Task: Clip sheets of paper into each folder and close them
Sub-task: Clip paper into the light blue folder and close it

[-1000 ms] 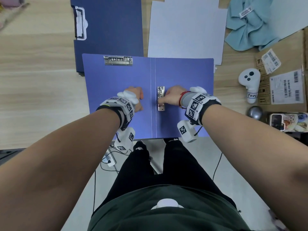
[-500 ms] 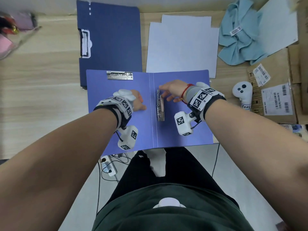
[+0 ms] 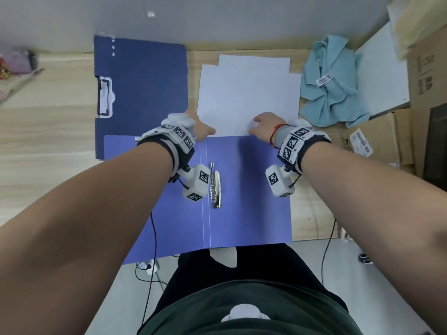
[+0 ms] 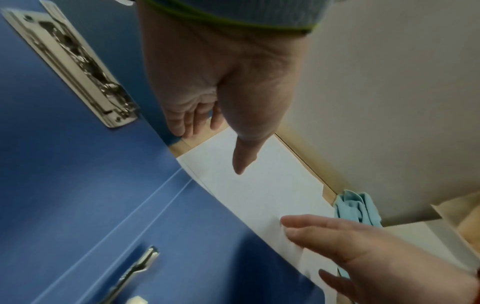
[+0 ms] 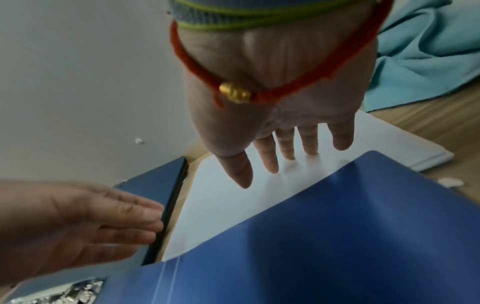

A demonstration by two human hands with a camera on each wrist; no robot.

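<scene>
An open blue folder [image 3: 246, 189] lies flat at the table's front edge. Its spine clip [image 3: 215, 187] is a metal lever clip [image 4: 135, 269]. A second metal clip [image 4: 75, 67] sits at the left cover's top. Just beyond it lies a stack of white paper [image 3: 246, 97]. My left hand [image 3: 200, 128] reaches over the stack's near left corner, fingers straight and holding nothing [image 4: 215, 133]. My right hand [image 3: 261, 126] hovers at the stack's near edge with spread straight fingers [image 5: 272, 160], holding nothing. Whether they touch the sheet is unclear.
Dark blue closed folders [image 3: 145, 88] are stacked at the back left, partly under the open one. A crumpled teal cloth [image 3: 333, 81] lies right of the paper. Cardboard boxes [image 3: 423, 68] and a white board [image 3: 382, 76] fill the right side. A wall runs behind.
My right hand left the spine clip and my left hand left the left cover. Both moved forward to the near edge of the paper stack.
</scene>
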